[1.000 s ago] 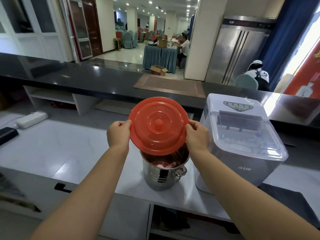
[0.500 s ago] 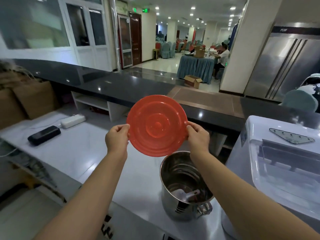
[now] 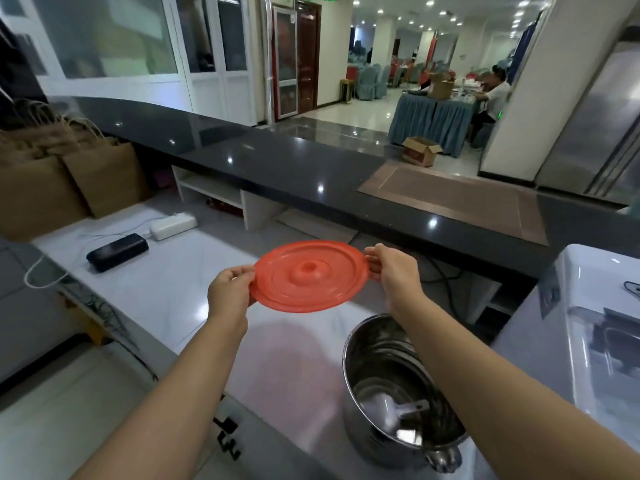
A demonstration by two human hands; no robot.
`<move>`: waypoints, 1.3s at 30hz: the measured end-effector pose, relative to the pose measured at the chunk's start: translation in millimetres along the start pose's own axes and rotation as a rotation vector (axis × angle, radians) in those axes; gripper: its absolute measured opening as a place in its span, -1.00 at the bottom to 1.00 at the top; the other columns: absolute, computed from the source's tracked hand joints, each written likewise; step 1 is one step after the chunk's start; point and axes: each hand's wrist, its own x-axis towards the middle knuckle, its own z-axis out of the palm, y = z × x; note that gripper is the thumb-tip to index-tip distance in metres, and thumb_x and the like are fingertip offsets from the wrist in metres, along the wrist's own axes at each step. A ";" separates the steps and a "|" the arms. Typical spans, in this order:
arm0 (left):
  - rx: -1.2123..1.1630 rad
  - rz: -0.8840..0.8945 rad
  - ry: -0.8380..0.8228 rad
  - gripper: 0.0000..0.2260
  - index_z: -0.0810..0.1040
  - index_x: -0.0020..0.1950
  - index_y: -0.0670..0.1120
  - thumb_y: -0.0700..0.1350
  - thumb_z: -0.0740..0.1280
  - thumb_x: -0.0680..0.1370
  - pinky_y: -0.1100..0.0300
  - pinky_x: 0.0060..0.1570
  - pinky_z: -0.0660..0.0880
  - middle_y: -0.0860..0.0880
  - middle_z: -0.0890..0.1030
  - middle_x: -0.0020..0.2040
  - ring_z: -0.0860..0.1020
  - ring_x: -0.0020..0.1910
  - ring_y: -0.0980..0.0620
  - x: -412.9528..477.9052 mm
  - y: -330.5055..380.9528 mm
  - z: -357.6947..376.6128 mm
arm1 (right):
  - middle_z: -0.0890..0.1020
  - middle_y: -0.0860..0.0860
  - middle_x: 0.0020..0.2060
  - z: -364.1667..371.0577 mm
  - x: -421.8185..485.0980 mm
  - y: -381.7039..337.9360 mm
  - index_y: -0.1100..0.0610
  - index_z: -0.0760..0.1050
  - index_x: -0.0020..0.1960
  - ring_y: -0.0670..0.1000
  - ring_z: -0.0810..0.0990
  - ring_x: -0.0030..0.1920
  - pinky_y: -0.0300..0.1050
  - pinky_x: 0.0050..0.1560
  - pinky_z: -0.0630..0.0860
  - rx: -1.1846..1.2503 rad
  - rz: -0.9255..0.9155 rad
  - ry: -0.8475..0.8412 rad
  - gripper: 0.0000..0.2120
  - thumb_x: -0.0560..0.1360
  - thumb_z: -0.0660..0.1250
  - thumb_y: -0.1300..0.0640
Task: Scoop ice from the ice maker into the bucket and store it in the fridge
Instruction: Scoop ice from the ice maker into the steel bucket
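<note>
We are holding the red lid (image 3: 308, 276) nearly flat above the worktop (image 3: 166, 282), each grip — left hand (image 3: 230, 289), right hand (image 3: 393, 270) — pinching its rim; best lowering it gently, clear of the open steel bucket (image 3: 375, 358) standing below-right

Steel bucket (image 3: 379, 355) noted uncovered, upright, near countertop's (image 3: 166, 282) front edge, just beside white ice maker (image 3: 588, 306). White scoop (image 3: 384, 410) seen inside. Red lid (image 3: 308, 277) held nearly flat above countertop.

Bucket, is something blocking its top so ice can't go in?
Nothing visible blocks the bucket. The left hand and right hand hold the red lid off to its left, above the counter. Only a scoop lies inside.
</note>
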 end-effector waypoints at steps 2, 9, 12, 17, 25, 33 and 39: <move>0.038 -0.009 -0.004 -0.84 0.54 -0.11 -0.11 -0.33 0.23 0.50 0.20 -0.34 0.48 -0.10 0.58 -0.21 0.52 -0.33 0.00 11.3 -5.4 -2.1 | 0.60 0.10 -0.27 1.2 2.7 1.7 0.29 0.58 -0.09 0.01 0.57 -0.27 -0.19 -0.23 0.54 -0.032 0.004 0.019 -0.84 0.52 0.23 0.28; 0.191 -0.147 -0.114 -0.74 0.53 0.12 -0.23 -0.39 0.20 0.49 0.11 -0.25 0.51 -0.16 0.58 -0.19 0.51 -0.32 -0.06 45.9 -42.4 -8.5 | 0.60 0.08 -0.22 -3.9 5.3 7.1 0.16 0.59 -0.16 0.00 0.56 -0.21 -0.20 -0.25 0.53 -0.118 -0.008 0.135 -0.87 0.51 0.28 0.24; 0.237 -0.224 -0.188 -0.75 0.55 0.10 -0.27 -0.41 0.21 0.48 0.10 -0.21 0.55 -0.18 0.59 -0.17 0.53 -0.30 -0.07 54.4 -62.6 -9.2 | 0.61 0.10 -0.20 -6.2 5.5 13.8 0.17 0.59 -0.15 0.02 0.57 -0.22 -0.19 -0.27 0.52 -0.135 0.003 0.182 -0.88 0.50 0.29 0.23; 0.280 -0.300 -0.233 -0.75 0.56 0.03 -0.21 -0.44 0.20 0.47 0.14 -0.30 0.52 -0.17 0.61 -0.20 0.55 -0.33 -0.06 63.9 -83.5 -8.6 | 0.61 0.09 -0.23 -7.7 1.5 20.1 0.24 0.60 -0.07 0.00 0.56 -0.28 -0.26 -0.36 0.51 -0.146 0.023 0.207 -0.87 0.50 0.28 0.25; 0.361 -0.462 -0.209 -0.83 0.38 -0.35 -0.17 -0.36 0.20 0.42 0.14 -0.28 0.38 -0.16 0.42 -0.34 0.38 -0.38 -0.08 88.3 -93.9 -12.1 | 0.63 0.10 -0.26 -0.3 -8.0 14.4 0.21 0.59 -0.12 0.01 0.60 -0.28 -0.20 -0.30 0.57 -0.112 0.004 0.188 -0.77 0.58 0.18 0.19; 0.346 -0.255 -0.372 -0.91 0.45 -0.29 -0.18 -0.27 0.29 0.42 0.14 -0.28 0.36 -0.15 0.45 -0.32 0.39 -0.35 -0.06 83.9 -62.4 11.1 | 0.66 0.06 -0.34 0.1 -20.4 16.3 0.18 0.61 -0.16 -0.01 0.64 -0.31 -0.18 -0.31 0.59 -0.014 0.002 0.201 -0.71 0.59 0.17 0.12; 0.184 -0.072 -0.576 -0.83 0.54 -0.14 -0.09 -0.29 0.22 0.55 0.26 -0.23 0.47 -0.05 0.62 -0.20 0.56 -0.23 0.07 38.1 -19.6 66.1 | 0.67 0.06 -0.30 -10.0 -38.0 9.1 0.18 0.61 -0.12 0.00 0.64 -0.27 -0.16 -0.25 0.57 -0.074 -0.041 0.246 -0.76 0.58 0.19 0.17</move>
